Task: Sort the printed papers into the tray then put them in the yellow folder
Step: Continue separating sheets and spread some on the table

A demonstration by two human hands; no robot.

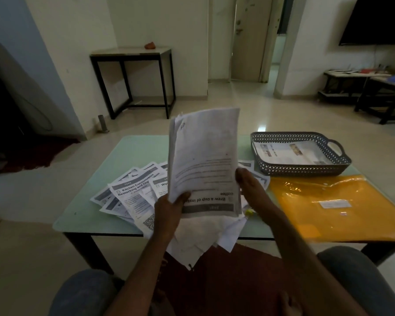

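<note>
both hands hold the stack of printed papers (203,160) upright: left hand (169,208) pinches its lower corner, right hand (251,185) presses its edge. square the sheets, then carry them right of the grip into the tray (301,172), beyond the yellow folder (333,206).

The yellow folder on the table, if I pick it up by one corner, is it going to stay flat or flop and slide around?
The yellow folder will probably flop: its surface shows wrinkles and glossy highlights, suggesting thin plastic. That sheen, on the smooth table, hints it may slide when pushed. It lies flat and looks thin, so it is likely light; its contents cannot be seen.
</note>
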